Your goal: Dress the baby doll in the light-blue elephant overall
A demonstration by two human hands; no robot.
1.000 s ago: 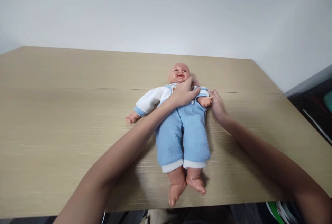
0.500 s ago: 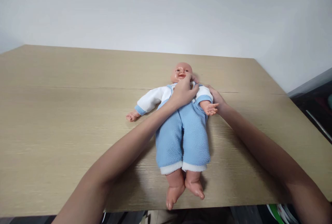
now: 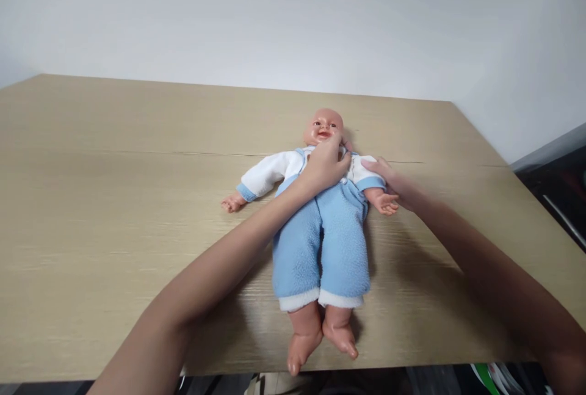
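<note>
A baby doll [image 3: 320,242] lies on its back on the wooden table [image 3: 114,230], its head toward the wall and its bare feet toward me. It wears light blue fleece overalls over a white top with blue cuffs. My left hand [image 3: 327,163] reaches across the doll's body and grips it at the upper chest and shoulder, just below the chin; some fingertips are hidden. My right hand [image 3: 391,178] is closed round the doll's sleeved arm on the right, thumb on top of the white sleeve. The doll's other arm rests stretched out to the left.
A pale wall [image 3: 274,16] rises behind the table's far edge. A dark object [image 3: 558,175] stands beyond the right edge. Green and white items [image 3: 492,378] show below the near edge. A thin seam runs across the tabletop.
My right hand has moved to the right and now grips the doll's arm from above the sleeve; that arm has swung outward. My left hand has stayed at the chest.
</note>
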